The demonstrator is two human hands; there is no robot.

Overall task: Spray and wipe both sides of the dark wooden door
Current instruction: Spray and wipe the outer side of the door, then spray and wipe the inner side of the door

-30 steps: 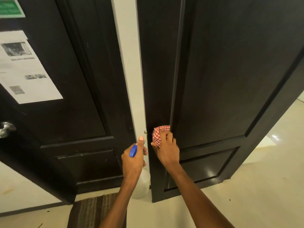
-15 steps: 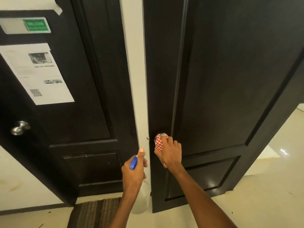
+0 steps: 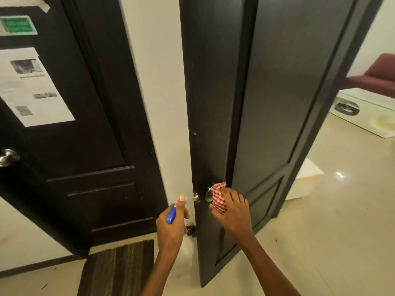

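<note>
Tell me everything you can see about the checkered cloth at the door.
The checkered cloth is red and white woven fabric, bunched rather than spread flat. The right hand grips it and presses it over the round metal knob of the open dark door, leaving only the knob's left rim visible. Most of the cloth is hidden under the fingers.

- The place looks like an indoor hallway of a home or a small office; I cannot say which of the two.
- At 10 o'clock a second dark door (image 3: pixel 70 129) carries a printed paper notice (image 3: pixel 32 86) and a green sign (image 3: pixel 18 25), which suggests a shared or labelled room.
- At 7 o'clock a striped doormat (image 3: pixel 115 268) lies on the pale glossy floor (image 3: pixel 333 231).
- At 2 o'clock, past the open dark wooden door (image 3: pixel 277 92), a maroon seat (image 3: pixel 376 77) stands near a low white platform (image 3: pixel 363 112).
- The walls (image 3: pixel 154 82) are plain white.
</note>
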